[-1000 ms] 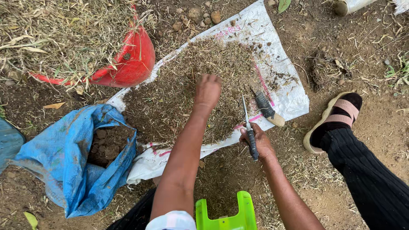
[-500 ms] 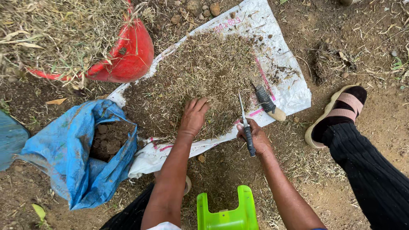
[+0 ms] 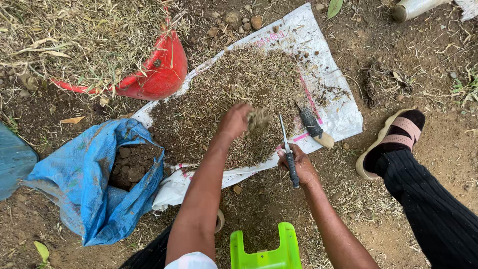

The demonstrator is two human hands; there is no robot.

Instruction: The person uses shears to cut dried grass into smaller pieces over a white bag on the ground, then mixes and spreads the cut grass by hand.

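Note:
My left hand [image 3: 235, 120] is lifted over a heap of dry chopped grass [image 3: 234, 99] and pinches a small clump of it at the fingertips. The heap lies on a white woven sack [image 3: 338, 112] spread on the dirt. My right hand [image 3: 298, 164] rests at the sack's near edge, closed around the black handle of a knife [image 3: 288, 149] whose thin blade points away from me over the chaff. A second tool with a black ribbed grip and pale end [image 3: 314, 127] lies on the sack just right of the blade.
A red plastic basin [image 3: 159, 74] holding long dry grass lies tipped at the upper left. A blue bag [image 3: 89, 189] of dark soil clods lies open at the left. A green plastic stool [image 3: 266, 251] is below me. My right leg in black with a pink sandal [image 3: 393, 144] stretches out at the right.
My left hand drew back from the far part of the heap, gathered chaff and lifted a clump. My right hand with the knife stayed put.

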